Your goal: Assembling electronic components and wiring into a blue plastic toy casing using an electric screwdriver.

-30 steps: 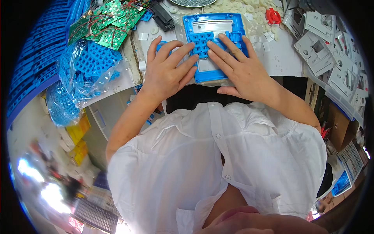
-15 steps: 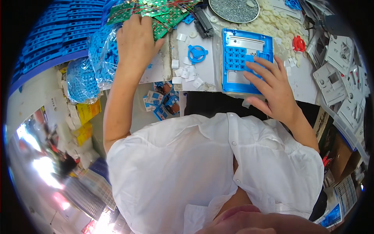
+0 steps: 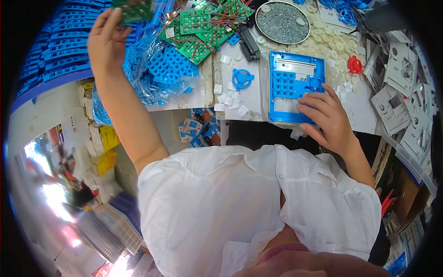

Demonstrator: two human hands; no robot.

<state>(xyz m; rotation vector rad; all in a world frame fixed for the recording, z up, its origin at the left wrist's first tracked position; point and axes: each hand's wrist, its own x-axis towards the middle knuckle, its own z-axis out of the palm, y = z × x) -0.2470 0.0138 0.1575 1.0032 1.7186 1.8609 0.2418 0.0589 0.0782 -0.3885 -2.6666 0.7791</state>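
Green flat circuit board (image 3: 136,10), far left: gripped by left hand (image 3: 106,44). Blue rectangular plastic casing (image 3: 302,84), right: lightly touched by loosely open right hand (image 3: 330,117). Board pick-up apparently underway; secure carrying seemingly required next.

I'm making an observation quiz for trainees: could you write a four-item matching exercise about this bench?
1. Left hand
2. Right hand
3. Red part
4. Round dish

A. filled with small grey pieces
B. fingers over the lower right of the blue casing
C. holding a green circuit board
D. right of the casing, near pale discs

Pairs: 1-C, 2-B, 3-D, 4-A
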